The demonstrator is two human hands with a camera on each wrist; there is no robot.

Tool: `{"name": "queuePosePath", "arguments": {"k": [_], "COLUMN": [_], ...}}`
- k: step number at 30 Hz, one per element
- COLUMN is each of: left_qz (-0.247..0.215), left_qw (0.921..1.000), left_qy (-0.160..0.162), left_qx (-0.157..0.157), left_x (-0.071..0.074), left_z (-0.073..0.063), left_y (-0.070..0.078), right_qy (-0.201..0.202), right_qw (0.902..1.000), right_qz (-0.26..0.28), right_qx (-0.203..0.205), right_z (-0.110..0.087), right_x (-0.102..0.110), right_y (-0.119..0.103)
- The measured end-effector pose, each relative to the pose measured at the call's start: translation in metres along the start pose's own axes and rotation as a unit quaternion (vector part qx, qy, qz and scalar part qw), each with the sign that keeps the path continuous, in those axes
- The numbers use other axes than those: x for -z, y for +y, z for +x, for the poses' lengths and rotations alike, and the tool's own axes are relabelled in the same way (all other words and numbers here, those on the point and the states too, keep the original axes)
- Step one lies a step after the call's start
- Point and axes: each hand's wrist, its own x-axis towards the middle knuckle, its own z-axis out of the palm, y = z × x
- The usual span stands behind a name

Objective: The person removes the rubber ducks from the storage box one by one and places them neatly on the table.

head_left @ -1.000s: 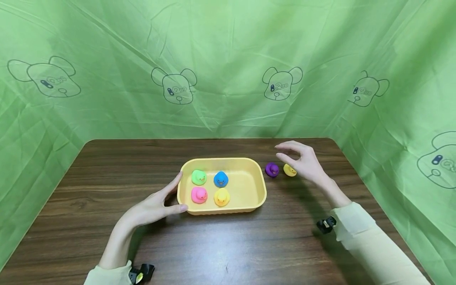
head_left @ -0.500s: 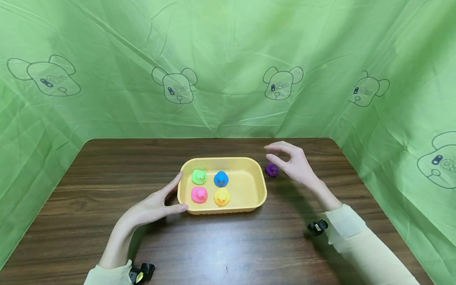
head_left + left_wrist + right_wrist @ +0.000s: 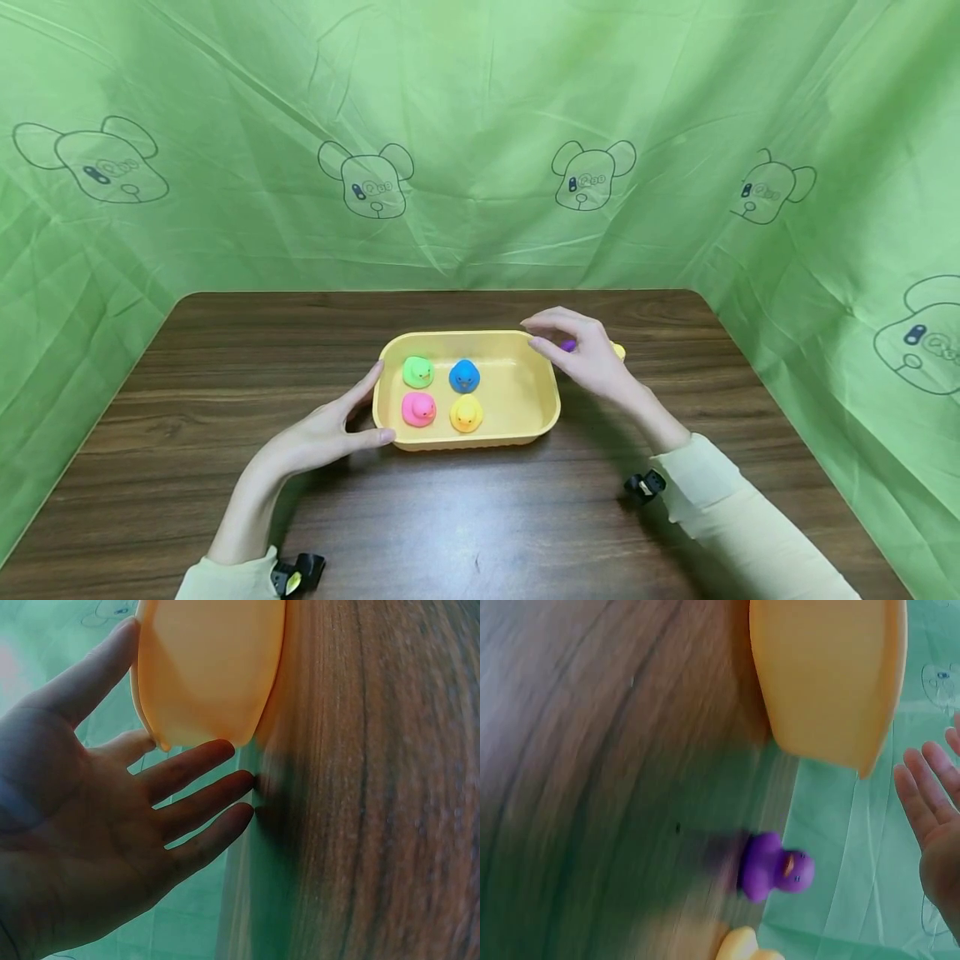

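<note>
A yellow plastic basket [image 3: 517,433] stands on the table with a green duck [image 3: 417,372], a blue duck [image 3: 464,377], a pink duck [image 3: 418,409] and a yellow duck [image 3: 466,413] inside. At its left end my left hand [image 3: 322,437] spreads thumb and index finger against the rim; the left wrist view shows straight fingers. My right hand [image 3: 588,358] hovers by the right end, loosely bent, holding nothing. Partly behind it in the head view are a purple duck [image 3: 769,866] and a second yellow duck [image 3: 742,946], both on the table.
The brown wooden table [image 3: 480,517] reaches back to a green cloth [image 3: 480,167] printed with bear heads. This cloth rises behind the table and along both sides. A black wrist camera [image 3: 645,486] is worn at the right cuff, and another [image 3: 298,575] at the left.
My right hand has moved left, from above the loose yellow duck, across the purple duck, to the basket's right end. Left hand, basket and ducks stay where they were.
</note>
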Motion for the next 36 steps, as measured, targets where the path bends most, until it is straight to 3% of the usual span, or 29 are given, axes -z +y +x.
{"name": "queuePosePath", "arguments": {"k": [9, 19, 23, 28, 36], "left_qz": [0.001, -0.002, -0.004, -0.002, 0.001], "left_qw": [1.0000, 1.0000, 1.0000, 1.0000, 1.0000], "left_qy": [0.000, -0.002, -0.003, -0.003, -0.003], "left_qx": [0.001, 0.002, 0.001, 0.001, 0.002], "left_x": [0.001, 0.001, 0.001, 0.001, 0.001], "left_z": [0.000, 0.000, 0.000, 0.000, 0.001], "left_y": [-0.002, 0.000, 0.000, -0.001, -0.002], "right_qy": [-0.024, -0.044, -0.057, -0.103, -0.157], "right_qw": [0.9966, 0.9943, 0.9938, 0.9918, 0.9848], "right_qz": [0.069, 0.079, 0.074, 0.052, -0.009], "right_qx": [0.037, 0.056, 0.060, 0.056, 0.073], "right_z": [0.007, 0.007, 0.006, 0.003, -0.003], "right_x": [-0.023, -0.043, -0.049, -0.058, -0.068], "right_y": [-0.014, -0.021, -0.024, -0.029, -0.031]}}
